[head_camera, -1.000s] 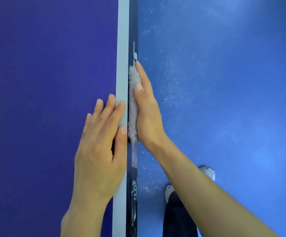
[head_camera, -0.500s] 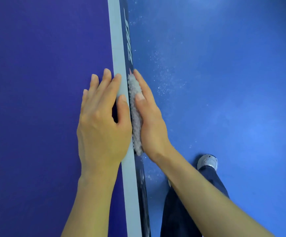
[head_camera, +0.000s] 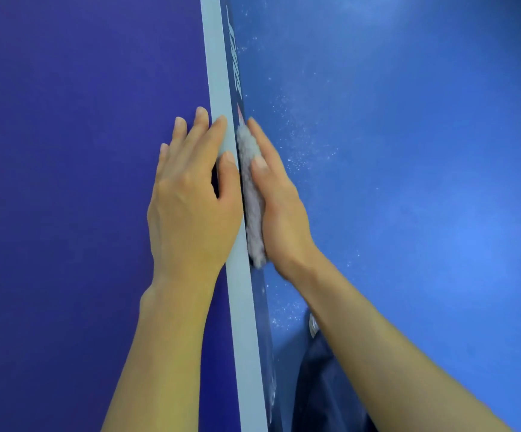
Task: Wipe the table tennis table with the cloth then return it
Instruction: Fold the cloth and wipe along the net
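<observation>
The table tennis table (head_camera: pixel 66 151) fills the left half, deep purple-blue with a pale grey-white edge line (head_camera: pixel 218 88) and a dark printed side rail. A fluffy grey cloth (head_camera: pixel 251 194) lies flat against that side rail. My right hand (head_camera: pixel 279 207) presses the cloth onto the rail with straight fingers. My left hand (head_camera: pixel 190 194) rests flat on the tabletop by the edge line, its thumb lying along the line. Most of the cloth is hidden behind my right hand.
To the right lies a blue floor (head_camera: pixel 408 182) speckled with fine white dust (head_camera: pixel 299 145) near the rail. My dark trouser leg (head_camera: pixel 321 385) and part of a grey shoe (head_camera: pixel 313 324) show below my right forearm.
Both hands have kept their pose, the right one with the cloth on the rail. The view has tilted and the shoe has slid under my forearm.
</observation>
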